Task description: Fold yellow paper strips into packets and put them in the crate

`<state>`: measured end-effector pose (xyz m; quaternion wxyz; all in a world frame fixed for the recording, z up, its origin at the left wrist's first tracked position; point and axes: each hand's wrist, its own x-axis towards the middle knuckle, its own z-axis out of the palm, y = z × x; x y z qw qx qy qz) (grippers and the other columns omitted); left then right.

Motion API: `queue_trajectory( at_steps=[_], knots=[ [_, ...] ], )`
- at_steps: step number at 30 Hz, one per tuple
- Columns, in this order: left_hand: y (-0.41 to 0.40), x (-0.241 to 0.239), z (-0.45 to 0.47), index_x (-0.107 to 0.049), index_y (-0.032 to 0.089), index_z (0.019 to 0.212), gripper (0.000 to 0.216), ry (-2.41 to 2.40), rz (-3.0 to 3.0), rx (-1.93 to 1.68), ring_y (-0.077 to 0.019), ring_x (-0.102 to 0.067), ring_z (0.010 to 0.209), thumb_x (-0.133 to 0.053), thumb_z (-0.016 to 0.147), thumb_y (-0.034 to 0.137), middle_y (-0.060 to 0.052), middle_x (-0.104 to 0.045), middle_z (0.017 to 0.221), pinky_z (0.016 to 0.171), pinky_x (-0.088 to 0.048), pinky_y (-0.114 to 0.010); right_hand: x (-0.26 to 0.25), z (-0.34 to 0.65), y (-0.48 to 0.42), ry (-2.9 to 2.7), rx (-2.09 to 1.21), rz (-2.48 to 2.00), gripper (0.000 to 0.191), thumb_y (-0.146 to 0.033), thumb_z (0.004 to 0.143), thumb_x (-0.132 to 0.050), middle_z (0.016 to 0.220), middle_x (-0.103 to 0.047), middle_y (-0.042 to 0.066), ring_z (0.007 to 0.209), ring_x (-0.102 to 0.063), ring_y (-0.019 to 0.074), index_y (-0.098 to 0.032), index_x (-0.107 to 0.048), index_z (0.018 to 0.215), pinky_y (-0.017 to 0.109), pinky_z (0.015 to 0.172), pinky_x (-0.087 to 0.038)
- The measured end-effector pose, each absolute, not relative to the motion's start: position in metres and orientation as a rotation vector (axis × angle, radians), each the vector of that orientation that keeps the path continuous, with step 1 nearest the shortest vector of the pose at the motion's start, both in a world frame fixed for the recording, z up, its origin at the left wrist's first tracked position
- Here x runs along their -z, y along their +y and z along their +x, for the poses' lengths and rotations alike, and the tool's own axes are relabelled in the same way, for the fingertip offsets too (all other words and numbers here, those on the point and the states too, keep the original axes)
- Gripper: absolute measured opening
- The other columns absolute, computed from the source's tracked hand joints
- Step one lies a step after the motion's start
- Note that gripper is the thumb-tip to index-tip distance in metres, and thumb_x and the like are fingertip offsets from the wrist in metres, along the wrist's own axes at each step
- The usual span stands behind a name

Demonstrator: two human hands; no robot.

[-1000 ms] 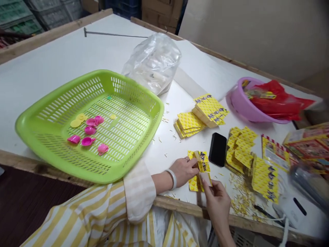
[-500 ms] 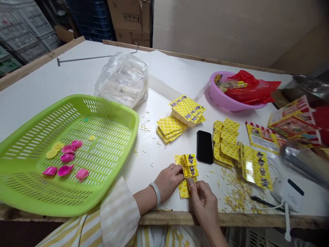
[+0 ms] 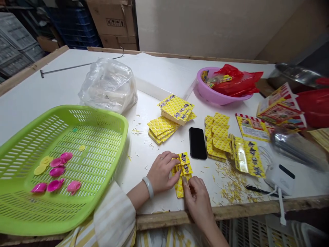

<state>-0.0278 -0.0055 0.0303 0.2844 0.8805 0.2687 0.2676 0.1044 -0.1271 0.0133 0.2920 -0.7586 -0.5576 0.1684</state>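
A small yellow printed card [image 3: 183, 171] lies partly folded on the white table [image 3: 64, 85] near its front edge. My left hand [image 3: 161, 171] presses on the card's left side with its fingertips. From below, my right hand [image 3: 196, 195] pinches the card's lower flap. Both hands touch the same card. A black phone [image 3: 197, 143] lies flat just right of it. Two stacks of the same yellow cards [image 3: 169, 118] sit a little further back.
A green slotted basket [image 3: 23, 212] at the left holds several pink and yellow plastic pieces. Behind lie a clear plastic bag [image 3: 109, 85] and a purple bowl [image 3: 213, 94] with red wrappers. More yellow cards [image 3: 231, 144], paper scraps, a pen and a white device fill the right.
The view has swung right and down, so everything sits further left in frame. My right hand has lowered the flap it held up and now presses it against the card; my left hand stays on it.
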Motion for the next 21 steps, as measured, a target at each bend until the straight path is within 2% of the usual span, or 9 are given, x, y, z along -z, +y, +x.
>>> queue_trajectory(
  at_steps=[6,8,10,13,15,18,21],
  knots=[
    [0.006,-0.026,-0.007,-0.070,0.023,0.085,0.010,0.906,2.355,-0.421,-0.0282,-0.044,0.110,-0.064,0.077,0.024,-0.004,-0.062,0.103,0.095,-0.037,-0.050,-0.015,0.108,-0.128,-1.540,-0.448,-2.014,0.026,-0.028,0.095,-0.040,0.071,-0.051,0.002,0.071,-0.048,0.0199,-0.023,-0.040,0.069,0.032,0.062,-0.037],
    [0.007,-0.026,-0.006,-0.070,0.024,0.082,0.009,0.926,2.343,-0.381,-0.0287,-0.043,0.109,-0.065,0.076,0.021,-0.003,-0.062,0.102,0.094,-0.036,-0.051,-0.023,0.116,-0.126,-1.573,-0.510,-1.975,0.021,-0.031,0.093,-0.044,0.075,-0.052,0.002,0.073,-0.049,0.0198,-0.023,-0.044,0.073,0.032,0.063,-0.041],
    [0.007,-0.025,-0.006,-0.070,0.025,0.084,0.011,0.928,2.320,-0.374,-0.0278,-0.043,0.109,-0.065,0.077,0.019,-0.003,-0.061,0.104,0.093,-0.036,-0.050,-0.034,0.129,-0.121,-1.561,-0.503,-1.923,0.011,-0.032,0.090,-0.049,0.088,-0.055,0.005,0.082,-0.052,0.0209,-0.022,-0.051,0.091,0.033,0.069,-0.045],
    [0.008,-0.019,-0.009,-0.069,0.025,0.088,0.013,0.929,2.262,-0.404,-0.0260,-0.043,0.109,-0.064,0.078,0.018,-0.003,-0.060,0.107,0.092,-0.037,-0.048,-0.044,0.150,-0.103,-1.632,-0.402,-1.853,0.031,-0.024,0.088,-0.050,0.112,-0.052,0.010,0.106,-0.049,0.0237,-0.021,-0.049,0.119,0.040,0.089,-0.044],
    [0.009,-0.014,-0.011,-0.068,0.024,0.091,0.014,0.917,2.228,-0.426,-0.0246,-0.044,0.108,-0.063,0.079,0.018,-0.003,-0.060,0.107,0.091,-0.038,-0.046,-0.045,0.161,-0.085,-1.802,-0.467,-1.803,0.031,-0.019,0.086,-0.051,0.114,-0.053,0.009,0.109,-0.048,0.0239,-0.023,-0.053,0.116,0.042,0.093,-0.042],
    [0.010,-0.011,-0.015,-0.067,0.024,0.095,0.017,0.864,2.265,-0.462,-0.0228,-0.045,0.108,-0.061,0.081,0.018,-0.003,-0.060,0.107,0.095,-0.038,-0.044,-0.042,0.169,-0.059,-1.988,-0.612,-1.791,0.020,-0.016,0.083,-0.057,0.105,-0.056,0.007,0.101,-0.050,0.0233,-0.023,-0.062,0.101,0.042,0.088,-0.044],
    [0.010,-0.011,-0.019,-0.068,0.024,0.094,0.012,0.866,2.453,-0.529,-0.0268,-0.040,0.117,-0.060,0.084,0.023,-0.004,-0.057,0.117,0.099,-0.034,-0.048,-0.039,0.169,-0.049,-2.052,-0.619,-1.770,0.014,-0.015,0.083,-0.059,0.099,-0.058,0.006,0.096,-0.051,0.0227,-0.021,-0.063,0.095,0.040,0.084,-0.044]
  ],
)
